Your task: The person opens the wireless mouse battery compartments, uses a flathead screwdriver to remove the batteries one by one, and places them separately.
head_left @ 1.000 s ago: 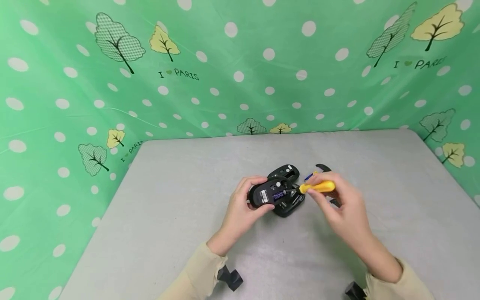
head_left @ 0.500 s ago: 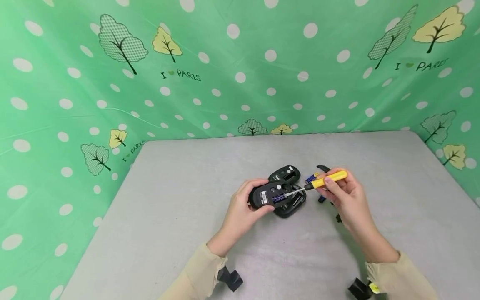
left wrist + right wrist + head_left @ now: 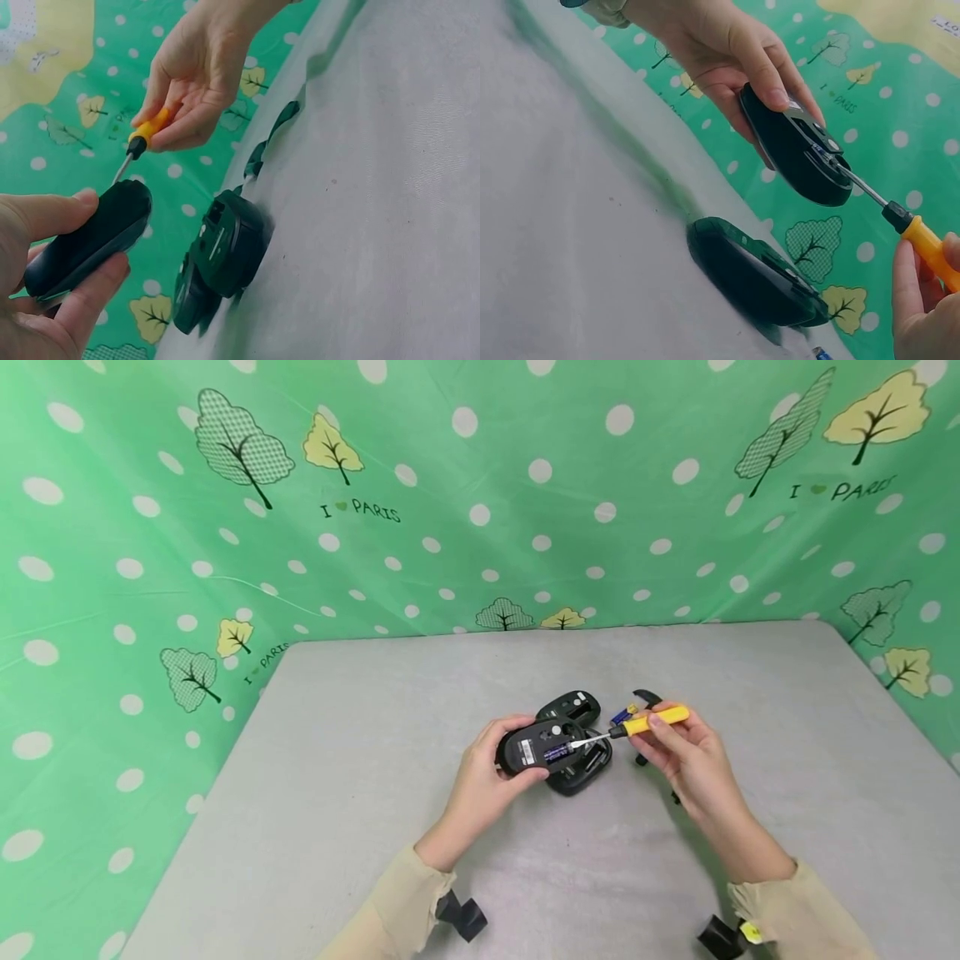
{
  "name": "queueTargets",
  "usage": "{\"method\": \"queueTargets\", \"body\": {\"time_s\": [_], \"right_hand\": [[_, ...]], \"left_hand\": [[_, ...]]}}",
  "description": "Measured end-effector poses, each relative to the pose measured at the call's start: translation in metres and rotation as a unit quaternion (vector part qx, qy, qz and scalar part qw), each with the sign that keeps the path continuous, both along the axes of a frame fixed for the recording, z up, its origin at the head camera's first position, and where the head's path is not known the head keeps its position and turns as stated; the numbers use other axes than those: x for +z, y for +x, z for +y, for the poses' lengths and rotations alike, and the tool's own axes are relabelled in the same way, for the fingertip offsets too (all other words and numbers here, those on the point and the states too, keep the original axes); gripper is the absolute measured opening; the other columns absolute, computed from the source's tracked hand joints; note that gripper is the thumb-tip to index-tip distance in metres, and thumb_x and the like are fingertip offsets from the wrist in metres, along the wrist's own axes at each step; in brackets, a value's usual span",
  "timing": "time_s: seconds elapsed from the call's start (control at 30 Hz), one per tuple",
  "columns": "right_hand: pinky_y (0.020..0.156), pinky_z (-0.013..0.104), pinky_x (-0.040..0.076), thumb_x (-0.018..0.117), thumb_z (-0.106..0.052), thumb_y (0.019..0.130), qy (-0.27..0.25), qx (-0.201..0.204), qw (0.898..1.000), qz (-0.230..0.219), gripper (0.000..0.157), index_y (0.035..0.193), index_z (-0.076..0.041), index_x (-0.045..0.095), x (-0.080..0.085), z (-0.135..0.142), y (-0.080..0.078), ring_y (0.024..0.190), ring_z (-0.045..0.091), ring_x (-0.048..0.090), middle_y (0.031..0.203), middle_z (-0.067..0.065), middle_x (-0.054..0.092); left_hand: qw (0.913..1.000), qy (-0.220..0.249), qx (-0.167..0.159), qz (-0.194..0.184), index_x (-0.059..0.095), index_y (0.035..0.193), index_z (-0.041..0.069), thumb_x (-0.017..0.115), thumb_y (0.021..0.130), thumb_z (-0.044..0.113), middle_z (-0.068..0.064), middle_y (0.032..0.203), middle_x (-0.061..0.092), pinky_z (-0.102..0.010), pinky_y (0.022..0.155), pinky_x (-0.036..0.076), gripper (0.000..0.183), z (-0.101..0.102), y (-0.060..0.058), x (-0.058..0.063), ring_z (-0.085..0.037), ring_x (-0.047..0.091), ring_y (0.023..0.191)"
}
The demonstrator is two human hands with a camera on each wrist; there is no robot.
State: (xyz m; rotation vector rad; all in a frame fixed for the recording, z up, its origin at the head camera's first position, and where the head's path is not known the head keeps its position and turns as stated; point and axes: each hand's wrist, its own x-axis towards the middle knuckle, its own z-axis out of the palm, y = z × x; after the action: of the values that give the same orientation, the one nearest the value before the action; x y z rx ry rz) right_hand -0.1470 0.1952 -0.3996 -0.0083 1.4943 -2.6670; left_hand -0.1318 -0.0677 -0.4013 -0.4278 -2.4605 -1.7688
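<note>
My left hand (image 3: 483,772) holds a black computer mouse (image 3: 527,752) by its sides, underside facing up. A blue battery (image 3: 557,752) lies in the mouse's uncovered compartment. Between thumb and fingers, my right hand (image 3: 697,764) pinches a screwdriver (image 3: 656,720) with a yellow handle. Its metal shaft (image 3: 864,182) slants down to the mouse, and the tip is at the battery's end. In the left wrist view the held mouse (image 3: 94,232) hides that tip. Two more black mice lie beyond the held one, the nearer mouse (image 3: 581,770) partly covered by it.
The farther mouse (image 3: 567,706) lies underside up on the grey table (image 3: 375,718). A blue and yellow battery (image 3: 624,714) and a curved black cover (image 3: 647,697) lie near my right hand, along with small dark pieces partly hidden by it. Green dotted cloth (image 3: 480,552) hangs behind.
My right hand has changed its hold on the screwdriver and drawn slightly right, showing more of the shaft. Over the last half second, the screwdriver shifts only slightly. The left hand stays put.
</note>
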Motion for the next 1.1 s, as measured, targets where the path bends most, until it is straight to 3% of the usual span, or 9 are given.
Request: {"method": "queueTargets", "body": {"time_s": [0.27, 0.5, 0.63, 1.1], "right_hand": [[0.084, 0.025, 0.060, 0.057, 0.000, 0.098, 0.006, -0.004, 1.000, 0.031, 0.018, 0.112, -0.009, 0.062, 0.006, 0.003, -0.002, 0.094, 0.013, 0.074, 0.102, 0.003, 0.074], [0.079, 0.025, 0.062, 0.057, 0.004, 0.096, 0.011, -0.034, 0.998, 0.046, 0.037, 0.123, -0.012, 0.037, 0.007, 0.009, -0.001, 0.090, 0.014, 0.075, 0.099, 0.003, 0.076], [0.077, 0.026, 0.062, 0.055, 0.008, 0.096, 0.006, -0.047, 0.997, 0.064, 0.041, 0.122, -0.013, 0.032, 0.006, 0.014, 0.000, 0.090, 0.016, 0.075, 0.098, 0.006, 0.077], [0.075, 0.028, 0.063, 0.051, 0.015, 0.094, 0.004, -0.071, 0.993, 0.093, 0.043, 0.124, -0.012, 0.037, 0.003, 0.038, 0.004, 0.088, 0.017, 0.076, 0.097, 0.008, 0.076]], "left_hand": [[0.9998, 0.015, -0.004, -0.011, 0.059, 0.132, 0.008, 0.084, 0.076, 0.007, -0.007, 0.135, 0.059, -0.019, 0.071, 0.059, 0.061, -0.001, -0.001, -0.001, -0.023, 0.059, 0.113], [0.9996, 0.019, -0.008, -0.021, 0.058, 0.132, 0.008, 0.083, 0.077, 0.007, -0.004, 0.136, 0.058, -0.020, 0.072, 0.060, 0.061, -0.002, -0.001, -0.003, -0.018, 0.059, 0.113], [0.9996, 0.020, -0.008, -0.020, 0.058, 0.132, 0.008, 0.083, 0.077, 0.007, -0.003, 0.136, 0.059, -0.020, 0.072, 0.060, 0.061, -0.003, 0.000, -0.003, -0.018, 0.059, 0.113], [0.9996, 0.021, -0.013, -0.014, 0.059, 0.132, 0.009, 0.084, 0.077, 0.007, -0.003, 0.135, 0.060, -0.020, 0.070, 0.060, 0.060, -0.005, -0.001, -0.003, -0.016, 0.059, 0.110]]}}
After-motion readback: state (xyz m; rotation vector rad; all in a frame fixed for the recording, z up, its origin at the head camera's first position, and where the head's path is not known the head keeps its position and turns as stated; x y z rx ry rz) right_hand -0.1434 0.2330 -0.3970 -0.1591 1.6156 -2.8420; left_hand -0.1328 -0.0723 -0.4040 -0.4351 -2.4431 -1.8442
